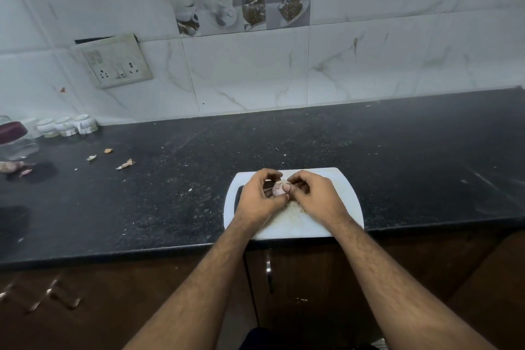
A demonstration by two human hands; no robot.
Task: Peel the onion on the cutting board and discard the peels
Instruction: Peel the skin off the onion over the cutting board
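Note:
A small pale pink onion point(278, 190) is held just above the white cutting board point(345, 193), which lies at the front edge of the black counter. My left hand point(260, 197) grips the onion from the left. From the right, my right hand point(315, 196) closes on it, with the thumb pressed on its top. Most of the onion is hidden by my fingers. Loose bits of skin lie on the board under my hands.
Scraps of peel point(125, 164) lie scattered on the counter point(170, 179) to the left. Another onion point(10, 167), a glass jar with a dark red lid point(14, 139) and several upturned white cups point(66, 125) stand at the far left. A wall socket point(119, 64) hangs above.

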